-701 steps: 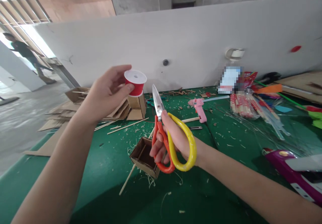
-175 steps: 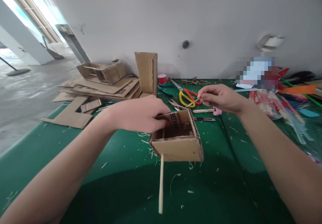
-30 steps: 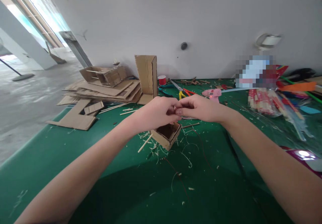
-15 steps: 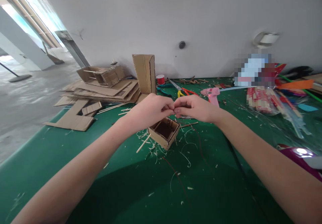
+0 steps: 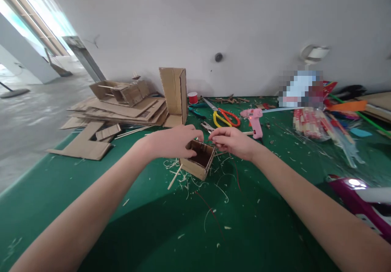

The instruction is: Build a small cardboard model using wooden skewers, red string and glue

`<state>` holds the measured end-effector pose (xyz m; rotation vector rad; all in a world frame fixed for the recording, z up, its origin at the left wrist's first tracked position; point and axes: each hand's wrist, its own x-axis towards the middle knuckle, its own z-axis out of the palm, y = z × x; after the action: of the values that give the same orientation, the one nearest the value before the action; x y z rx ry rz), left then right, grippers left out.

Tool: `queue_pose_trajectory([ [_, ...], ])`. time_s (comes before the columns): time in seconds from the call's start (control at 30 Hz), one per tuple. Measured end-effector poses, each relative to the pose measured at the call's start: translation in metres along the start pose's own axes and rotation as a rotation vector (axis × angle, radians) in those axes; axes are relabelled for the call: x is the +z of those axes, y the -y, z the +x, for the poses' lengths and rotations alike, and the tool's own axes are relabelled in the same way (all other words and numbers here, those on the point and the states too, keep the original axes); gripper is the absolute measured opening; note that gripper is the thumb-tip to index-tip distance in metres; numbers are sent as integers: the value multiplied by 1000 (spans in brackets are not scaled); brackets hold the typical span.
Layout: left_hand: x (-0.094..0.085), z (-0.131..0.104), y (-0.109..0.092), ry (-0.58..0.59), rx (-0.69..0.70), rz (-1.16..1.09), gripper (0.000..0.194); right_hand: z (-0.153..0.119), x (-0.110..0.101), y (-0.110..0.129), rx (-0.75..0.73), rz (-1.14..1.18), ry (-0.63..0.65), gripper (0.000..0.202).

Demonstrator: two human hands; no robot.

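Observation:
A small open-topped cardboard box (image 5: 194,169) sits on the green table among pale shavings, and a thin wooden stick (image 5: 174,177) sticks out at its left. Over its left rim is my left hand (image 5: 171,142), thumb and fingers apart with nothing visible between them; whether it touches the cardboard I cannot tell. My right hand (image 5: 233,142) is just beyond the box's right corner, thumb and fingertips pinched together. What they hold, if anything, is too small to make out. Red thread (image 5: 237,176) lies on the table below that hand.
Behind the hands lie scissors (image 5: 224,117), pliers (image 5: 207,127), a red spool (image 5: 192,98) and a pink glue gun (image 5: 255,121). Stacked cardboard (image 5: 122,111) and an upright cardboard piece (image 5: 172,90) stand left. Bagged sticks (image 5: 308,123) and a purple device (image 5: 351,198) are right.
My hands were together above the box; they have parted. The left has opened and lowered to the box's rim, while the right stays pinched a little lower. The view has shifted slightly.

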<state>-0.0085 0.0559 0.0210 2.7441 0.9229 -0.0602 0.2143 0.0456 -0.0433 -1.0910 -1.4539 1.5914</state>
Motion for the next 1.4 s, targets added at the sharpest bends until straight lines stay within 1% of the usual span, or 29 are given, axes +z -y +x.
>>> queue_pose_trajectory([
  [0.03, 3, 1, 1, -8, -22, -15, 23, 0, 4, -4, 22, 52, -3, 15],
  [0.1, 6, 2, 0, -65, -51, -25, 18, 0, 11, -8, 38, 114, 7, 16],
  [0.17, 5, -2, -3, -120, -40, -24, 17, -3, 16, -7, 22, 120, 17, 16],
  [0.23, -1, -11, -9, -198, 3, -16, 17, -7, 20, 1, -27, 93, 11, 16],
  [0.3, -8, -23, -13, -345, 76, 9, 18, -14, 23, 16, -119, 28, -9, 17],
  [0.37, -14, -34, -15, -500, 187, 35, 16, -25, 26, 36, -243, -120, -31, 19],
  [0.43, -16, -41, -14, -627, 291, 59, 15, -38, 30, 57, -368, -335, -60, 21],
  [0.5, -15, -44, -13, -721, 363, 76, 18, -52, 32, 74, -447, -517, -99, 23],
  [0.57, -12, -44, -12, -778, 413, 93, 21, -64, 33, 86, -467, -647, -111, 28],
  [0.67, -8, -42, -13, -779, 455, 176, 23, -75, 32, 94, -462, -804, -87, 33],
  [0.77, -5, -40, -15, -765, 482, 282, 21, -76, 31, 96, -502, -931, -53, 36],
  [0.87, -3, -39, -14, -811, 510, 355, 22, -73, 31, 95, -542, -1007, -40, 37],
  [0.97, 0, -38, -10, -871, 522, 397, 25, -72, 30, 95, -544, -1079, -37, 34],
  [1.07, 4, -36, -8, -908, 526, 430, 24, -73, 29, 95, -578, -1087, -92, 31],
  [1.2, 6, -34, -11, -902, 507, 451, 20, -72, 31, 93, -666, -1084, -179, 25],
  [1.33, 6, -33, -15, -886, 500, 484, 18, -69, 33, 88, -746, -1164, -201, 25],
  [1.4, 5, -33, -15, -862, 499, 492, 17, -67, 33, 85, -757, -1219, -207, 26],
])
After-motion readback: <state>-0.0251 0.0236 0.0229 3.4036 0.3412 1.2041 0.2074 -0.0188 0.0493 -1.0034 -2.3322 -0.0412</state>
